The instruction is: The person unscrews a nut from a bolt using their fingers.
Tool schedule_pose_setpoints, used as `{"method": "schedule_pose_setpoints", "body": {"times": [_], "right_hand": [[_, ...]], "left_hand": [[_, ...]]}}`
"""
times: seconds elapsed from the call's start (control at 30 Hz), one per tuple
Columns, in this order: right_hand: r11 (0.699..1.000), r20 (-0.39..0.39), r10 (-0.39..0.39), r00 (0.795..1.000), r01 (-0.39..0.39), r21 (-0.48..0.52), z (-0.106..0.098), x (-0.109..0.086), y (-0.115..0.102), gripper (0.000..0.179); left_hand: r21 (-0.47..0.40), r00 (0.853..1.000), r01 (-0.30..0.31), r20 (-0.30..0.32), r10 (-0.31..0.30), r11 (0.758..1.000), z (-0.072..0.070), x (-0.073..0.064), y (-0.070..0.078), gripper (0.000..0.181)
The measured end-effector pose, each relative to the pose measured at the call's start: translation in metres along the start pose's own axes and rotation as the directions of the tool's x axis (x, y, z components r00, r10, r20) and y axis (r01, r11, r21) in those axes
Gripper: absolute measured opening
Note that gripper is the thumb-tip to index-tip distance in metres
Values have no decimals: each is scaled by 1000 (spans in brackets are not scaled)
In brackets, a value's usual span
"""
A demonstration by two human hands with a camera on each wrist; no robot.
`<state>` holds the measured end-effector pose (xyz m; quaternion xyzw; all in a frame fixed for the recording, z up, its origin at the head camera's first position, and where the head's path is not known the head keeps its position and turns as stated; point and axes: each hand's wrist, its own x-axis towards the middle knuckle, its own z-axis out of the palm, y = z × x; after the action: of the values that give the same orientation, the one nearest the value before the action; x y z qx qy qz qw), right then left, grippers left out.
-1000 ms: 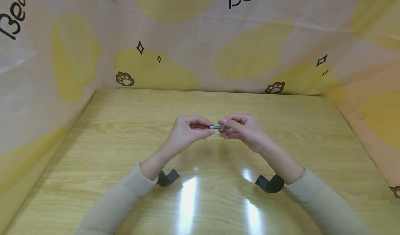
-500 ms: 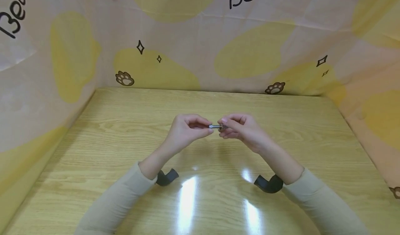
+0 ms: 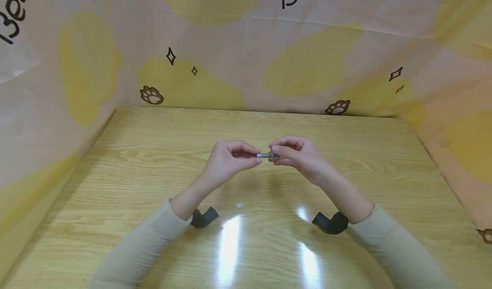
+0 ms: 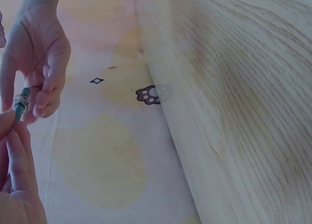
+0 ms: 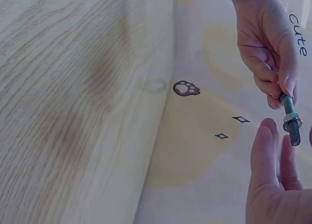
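My left hand (image 3: 232, 160) pinches a metal bolt (image 3: 263, 156) by its end, between thumb and fingertips. The bolt lies level above the table in the head view, its threaded end toward the right. On its thread sit a nut (image 5: 291, 118) and what looks like a washer (image 5: 299, 124) against it. My right hand (image 3: 300, 157) is around that threaded end, thumb and fingers spread about the nut. In the right wrist view the right fingertips (image 5: 267, 128) stand apart from the bolt, which the left thumb and fingers hold from above.
Below both hands is a wood-grain table (image 3: 173, 131) with bright reflections near its front. Patterned cloth (image 3: 246, 67) with yellow patches and paw prints hangs at the back and sides. A black curved piece (image 3: 205, 217) sits at the left wrist, another black piece (image 3: 331, 223) at the right.
My right fingers have loosened around the nut and shifted slightly, and more of the bolt's threaded end shows between them. The left hand keeps its pinch almost unmoved.
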<state>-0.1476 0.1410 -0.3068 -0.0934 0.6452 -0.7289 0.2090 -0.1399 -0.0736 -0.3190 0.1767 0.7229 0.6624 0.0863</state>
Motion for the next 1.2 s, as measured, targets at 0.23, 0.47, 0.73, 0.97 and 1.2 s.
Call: {"method": "schedule_pose_setpoints", "body": {"times": [0.23, 0.47, 0.73, 0.97, 1.2], "right_hand": [[999, -1, 43, 999, -43, -8, 1, 0, -1, 15], [1000, 16, -9, 1000, 9, -21, -1, -1, -1, 17], [999, 13, 43, 999, -43, -7, 1, -1, -1, 12], [998, 47, -29, 998, 31, -45, -2, -2, 0, 28], [999, 15, 42, 999, -42, 31, 2, 0, -3, 16]], "left_hand": [[-22, 1000, 14, 11, -14, 1000, 3, 1, 3, 17], [3, 1000, 1, 10, -1, 1000, 2, 0, 2, 15], [0, 1000, 5, 5, -5, 1000, 3, 1, 3, 16], [-12, 1000, -14, 17, 14, 1000, 2, 2, 1, 16], [7, 1000, -21, 3, 21, 1000, 3, 2, 2, 16]]}}
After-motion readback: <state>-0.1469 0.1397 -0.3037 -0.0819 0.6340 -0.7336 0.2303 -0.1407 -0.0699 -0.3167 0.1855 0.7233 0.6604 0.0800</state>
